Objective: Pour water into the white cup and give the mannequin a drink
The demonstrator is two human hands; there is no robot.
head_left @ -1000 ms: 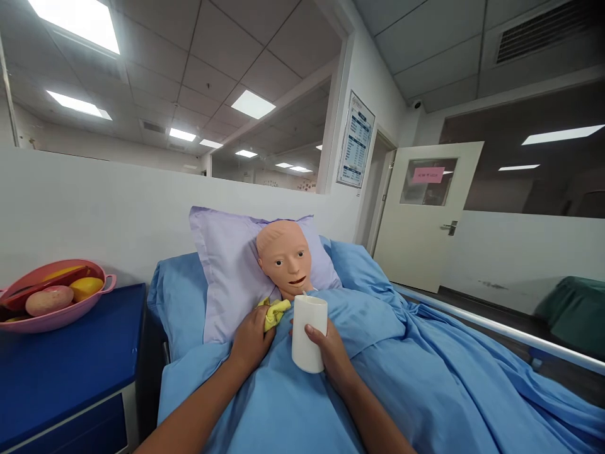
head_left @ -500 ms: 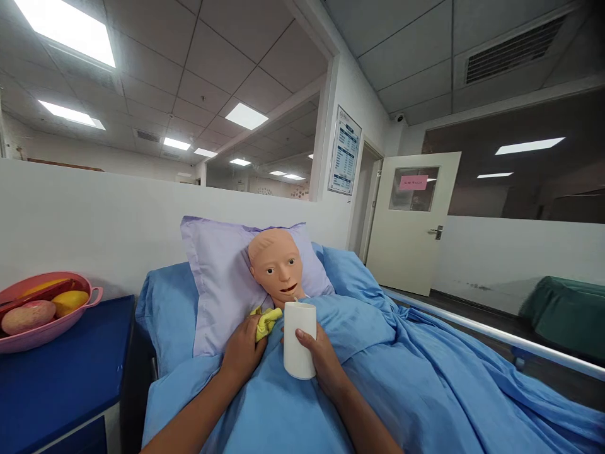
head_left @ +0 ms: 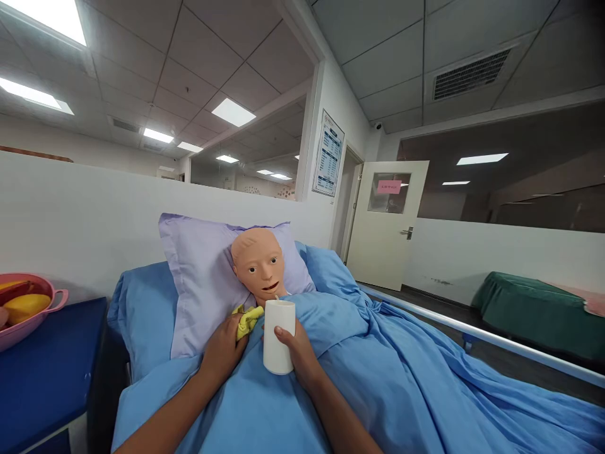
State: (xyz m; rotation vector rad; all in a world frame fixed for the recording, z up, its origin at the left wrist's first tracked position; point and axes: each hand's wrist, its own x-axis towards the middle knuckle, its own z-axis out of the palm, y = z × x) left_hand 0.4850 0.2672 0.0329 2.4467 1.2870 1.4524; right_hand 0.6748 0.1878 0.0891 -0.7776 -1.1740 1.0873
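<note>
A training manikin's head [head_left: 258, 265] rests on a lilac pillow [head_left: 198, 284], its body covered by a blue quilt [head_left: 350, 366]. In front of its chin, my right hand [head_left: 300, 356] is closed around a white cup [head_left: 278, 340], thumb across the near side. What looks like a straw [head_left: 277, 297] sticks up from the cup's rim near the mouth. My left hand [head_left: 222, 350] grips a yellow cloth [head_left: 248, 320] beside the manikin's neck, at the pillow's lower edge. Its fingers are partly hidden behind the cloth.
At the left stands a blue bedside cabinet [head_left: 51, 359] bearing a pink basket [head_left: 59, 301] of fruit. A white bed rail [head_left: 510, 345] runs along the far right side. Behind it are a door [head_left: 378, 252] standing ajar and a green-covered bed [head_left: 524, 309].
The view has turned to the right, so everything sits further left in the picture. Both hands keep their hold on the cup and the cloth, with little movement relative to the manikin.
</note>
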